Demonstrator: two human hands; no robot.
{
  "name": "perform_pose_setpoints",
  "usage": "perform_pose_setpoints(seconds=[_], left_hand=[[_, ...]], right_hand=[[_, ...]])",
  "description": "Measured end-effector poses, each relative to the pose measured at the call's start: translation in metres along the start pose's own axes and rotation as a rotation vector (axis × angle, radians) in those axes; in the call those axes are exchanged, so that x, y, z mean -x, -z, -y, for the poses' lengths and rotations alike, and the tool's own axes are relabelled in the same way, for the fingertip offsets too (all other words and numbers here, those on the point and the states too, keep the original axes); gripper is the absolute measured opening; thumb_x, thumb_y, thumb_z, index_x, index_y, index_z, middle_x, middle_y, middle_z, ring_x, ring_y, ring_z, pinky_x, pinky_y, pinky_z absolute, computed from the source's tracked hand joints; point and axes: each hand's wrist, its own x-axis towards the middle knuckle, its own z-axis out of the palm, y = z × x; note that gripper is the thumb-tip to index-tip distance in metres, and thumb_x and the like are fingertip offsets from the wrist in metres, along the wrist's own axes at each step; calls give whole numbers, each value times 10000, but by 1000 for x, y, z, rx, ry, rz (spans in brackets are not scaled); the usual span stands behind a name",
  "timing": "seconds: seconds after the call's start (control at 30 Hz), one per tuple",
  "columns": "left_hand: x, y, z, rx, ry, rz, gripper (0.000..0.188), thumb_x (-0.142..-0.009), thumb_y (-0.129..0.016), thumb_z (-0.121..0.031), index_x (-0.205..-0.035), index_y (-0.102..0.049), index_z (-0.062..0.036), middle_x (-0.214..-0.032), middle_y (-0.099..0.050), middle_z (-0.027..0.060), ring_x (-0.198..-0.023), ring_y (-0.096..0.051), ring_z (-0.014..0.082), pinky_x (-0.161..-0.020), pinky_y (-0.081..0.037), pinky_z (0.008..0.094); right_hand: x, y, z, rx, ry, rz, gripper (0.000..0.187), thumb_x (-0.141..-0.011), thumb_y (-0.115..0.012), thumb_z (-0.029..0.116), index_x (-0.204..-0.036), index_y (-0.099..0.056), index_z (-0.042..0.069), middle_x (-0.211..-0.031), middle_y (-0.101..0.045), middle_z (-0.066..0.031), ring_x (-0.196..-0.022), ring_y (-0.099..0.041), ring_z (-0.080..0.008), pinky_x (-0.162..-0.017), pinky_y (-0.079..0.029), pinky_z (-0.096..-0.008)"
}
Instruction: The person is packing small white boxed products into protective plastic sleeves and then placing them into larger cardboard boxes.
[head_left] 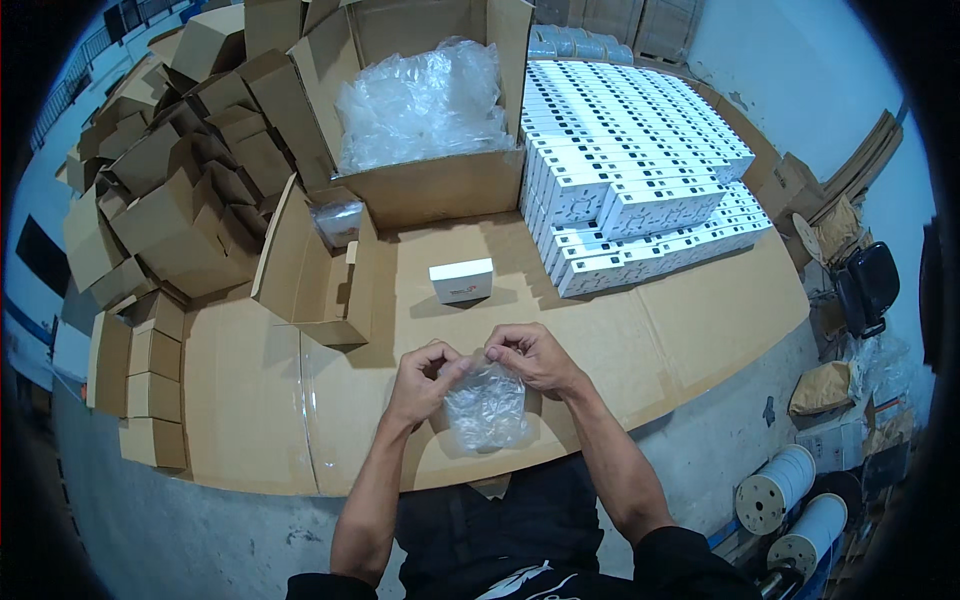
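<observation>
Between my two hands hangs a clear bubble-wrap bag [487, 408], close to the table's near edge. My left hand [428, 378] pinches its top left corner. With thumb and fingers closed, my right hand [535, 358] grips the top right corner. Just beyond my hands a small white box [462, 281] stands alone on the cardboard-covered table. To its left, an open brown carton [340, 300] lies with a clear plastic-wrapped item [338, 222] inside it. Whether the bag holds anything, I cannot tell.
A large open carton [430, 190] full of clear plastic bags [425, 105] stands at the back. Stacked white boxes [640, 170] fill the back right. Empty brown cartons [180, 210] pile up on the left, near smaller brown boxes [153, 380]. Wire spools [775, 490] sit lower right, off the table.
</observation>
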Motion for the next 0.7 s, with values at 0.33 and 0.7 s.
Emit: perform_pose_setpoints(seconds=[0.33, 0.7], left_hand=[[9, -19, -24, 197, -190, -308, 528, -780, -865, -78, -1223, -591, 5, -1082, -644, 59, -1020, -611, 136, -870, -532, 313], [24, -6, -16, 6, 190, -37, 598, -710, -933, -122, -1209, -647, 43, -1084, -729, 101, -924, -689, 142, -731, -603, 293]], right_hand=[[-4, 11, 11, 200, 63, -55, 95, -925, -718, 88, -908, -667, 10, -817, -613, 16, -760, -521, -73, -707, -441, -246], [-13, 19, 39, 251, 69, -35, 147, -985, -612, 90, -941, -672, -37, -819, -661, -68, -741, -630, -149, -788, -501, -333]])
